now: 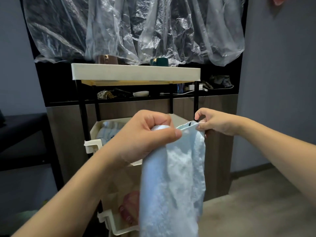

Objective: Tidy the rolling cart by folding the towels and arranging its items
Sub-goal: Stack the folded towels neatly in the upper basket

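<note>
A light blue towel (pixel 174 182) hangs in front of the rolling cart (pixel 135 72), held up by both hands. My left hand (pixel 147 134) grips a bunched part of its top edge in a fist. My right hand (pixel 217 122) pinches the top corner between thumb and fingers, near a small dark loop. The cart has cream trays on black posts. Another pale blue towel (pixel 109 129) lies crumpled in the middle tray. A reddish-pink item (pixel 130 209) sits in the bottom tray, partly hidden by the hanging towel.
A brown cup (pixel 106 59) and a dark green cup (pixel 159 62) stand on the cart's top tray. Behind is a dark cabinet (pixel 220 117) with clear plastic sheeting (pixel 136 28) and small clutter on its shelf. A dark bench (pixel 22 132) lies left; carpet floor (pixel 265 202) lies right.
</note>
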`<state>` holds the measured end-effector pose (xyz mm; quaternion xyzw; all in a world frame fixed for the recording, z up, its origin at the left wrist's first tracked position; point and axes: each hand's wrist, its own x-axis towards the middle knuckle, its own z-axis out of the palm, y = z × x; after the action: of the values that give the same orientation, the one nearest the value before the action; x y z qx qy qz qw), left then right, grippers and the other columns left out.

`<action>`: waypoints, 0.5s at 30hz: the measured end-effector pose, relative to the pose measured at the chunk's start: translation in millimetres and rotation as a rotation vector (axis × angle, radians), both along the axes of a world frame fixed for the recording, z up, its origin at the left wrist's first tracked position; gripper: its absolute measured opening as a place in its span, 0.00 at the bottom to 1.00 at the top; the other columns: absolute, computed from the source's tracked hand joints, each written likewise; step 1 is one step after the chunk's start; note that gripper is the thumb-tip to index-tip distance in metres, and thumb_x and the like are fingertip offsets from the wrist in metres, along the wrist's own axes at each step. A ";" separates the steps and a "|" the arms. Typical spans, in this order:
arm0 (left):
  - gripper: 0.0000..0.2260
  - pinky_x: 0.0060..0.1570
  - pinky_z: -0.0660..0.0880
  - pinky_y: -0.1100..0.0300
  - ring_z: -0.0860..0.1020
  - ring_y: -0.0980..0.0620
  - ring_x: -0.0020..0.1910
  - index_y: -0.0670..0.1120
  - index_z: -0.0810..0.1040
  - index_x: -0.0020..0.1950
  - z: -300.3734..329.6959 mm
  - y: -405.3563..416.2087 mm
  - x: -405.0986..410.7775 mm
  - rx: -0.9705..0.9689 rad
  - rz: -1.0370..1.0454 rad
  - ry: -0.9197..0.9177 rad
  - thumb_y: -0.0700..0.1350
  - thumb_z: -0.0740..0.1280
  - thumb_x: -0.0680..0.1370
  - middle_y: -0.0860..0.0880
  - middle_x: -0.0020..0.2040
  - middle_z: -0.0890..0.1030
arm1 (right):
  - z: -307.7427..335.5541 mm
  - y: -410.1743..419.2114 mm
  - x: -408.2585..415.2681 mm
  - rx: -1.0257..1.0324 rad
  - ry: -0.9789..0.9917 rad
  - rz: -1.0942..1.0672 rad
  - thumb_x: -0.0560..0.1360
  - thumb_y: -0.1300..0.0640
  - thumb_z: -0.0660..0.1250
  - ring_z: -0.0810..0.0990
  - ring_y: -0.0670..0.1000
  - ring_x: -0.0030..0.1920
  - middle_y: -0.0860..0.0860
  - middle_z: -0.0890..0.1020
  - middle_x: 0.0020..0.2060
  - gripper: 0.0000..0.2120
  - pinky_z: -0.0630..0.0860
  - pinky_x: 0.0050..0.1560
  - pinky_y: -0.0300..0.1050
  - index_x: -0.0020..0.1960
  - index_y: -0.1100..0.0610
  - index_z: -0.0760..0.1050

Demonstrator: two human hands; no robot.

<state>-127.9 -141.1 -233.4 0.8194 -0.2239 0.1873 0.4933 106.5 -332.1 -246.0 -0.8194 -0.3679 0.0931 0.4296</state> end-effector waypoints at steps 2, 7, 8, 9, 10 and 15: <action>0.19 0.28 0.59 0.60 0.62 0.55 0.27 0.40 0.66 0.30 2.1 13.4 3.0 0.211 0.225 0.019 0.49 0.70 0.73 0.48 0.29 0.63 | 5.2 -5.3 -5.6 0.017 0.078 0.007 0.76 0.66 0.68 0.80 0.50 0.34 0.56 0.83 0.36 0.10 0.76 0.38 0.45 0.55 0.60 0.70; 0.18 0.38 0.71 0.56 0.73 0.54 0.34 0.40 0.75 0.39 -4.8 36.9 13.5 0.632 0.614 0.043 0.56 0.62 0.73 0.47 0.37 0.76 | 11.4 9.3 -36.0 -0.105 -0.014 0.008 0.74 0.61 0.72 0.84 0.56 0.41 0.61 0.85 0.41 0.07 0.82 0.44 0.50 0.48 0.65 0.80; 0.18 0.40 0.72 0.57 0.74 0.55 0.38 0.41 0.77 0.41 -6.5 35.2 14.0 0.648 0.598 0.057 0.56 0.60 0.71 0.50 0.40 0.76 | 11.0 14.5 -42.5 -0.069 -0.016 0.023 0.75 0.61 0.71 0.84 0.56 0.41 0.61 0.84 0.41 0.08 0.82 0.41 0.49 0.50 0.66 0.79; 0.16 0.41 0.71 0.61 0.75 0.58 0.40 0.44 0.79 0.42 -7.5 32.0 13.4 0.641 0.563 0.069 0.54 0.59 0.71 0.52 0.43 0.76 | 10.5 18.8 -49.2 -0.027 -0.013 0.045 0.76 0.62 0.68 0.83 0.55 0.41 0.61 0.84 0.42 0.07 0.81 0.40 0.47 0.52 0.66 0.78; 0.13 0.42 0.70 0.65 0.75 0.59 0.42 0.47 0.81 0.45 -8.7 29.8 14.1 0.619 0.526 0.070 0.52 0.59 0.73 0.54 0.46 0.77 | 9.8 22.0 -55.4 0.023 -0.003 0.069 0.78 0.64 0.65 0.83 0.54 0.40 0.60 0.84 0.42 0.06 0.81 0.39 0.46 0.54 0.64 0.76; 0.11 0.43 0.74 0.64 0.77 0.57 0.44 0.54 0.81 0.50 -8.6 33.3 21.6 0.460 0.500 -0.070 0.39 0.64 0.78 0.57 0.46 0.79 | 0.8 28.5 -74.2 0.196 -0.181 0.061 0.78 0.72 0.58 0.79 0.48 0.34 0.54 0.80 0.35 0.14 0.78 0.38 0.43 0.46 0.54 0.73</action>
<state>-106.3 -107.9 -242.0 0.9319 -0.0694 0.2748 0.2263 32.3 -303.6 -245.3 -0.7669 -0.4371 -0.0045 0.4699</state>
